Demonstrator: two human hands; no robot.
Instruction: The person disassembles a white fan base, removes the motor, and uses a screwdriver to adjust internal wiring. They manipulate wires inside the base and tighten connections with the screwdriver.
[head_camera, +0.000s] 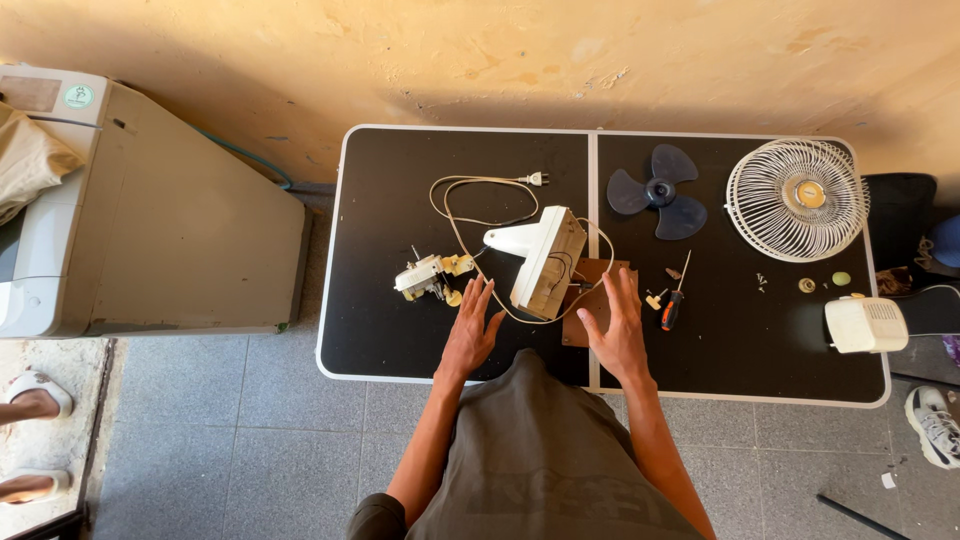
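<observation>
A white fan base (545, 258) lies tipped on a black table (400, 330), its open underside facing right. My left hand (470, 335) rests flat, fingers spread, just left of the base. Just right of it my right hand (617, 330) lies flat on a brown panel (592, 300). A small white motor (428, 276) sits left of the base, joined by wires. A cream power cord (470, 205) with its plug (536, 179) loops behind. Both hands hold nothing.
A blue fan blade (656, 192) and a white fan grille (797, 199) lie at the back right. A screwdriver (673, 301), small screws (761, 281) and a white housing (866, 324) lie to the right. A beige appliance (150, 220) stands left of the table.
</observation>
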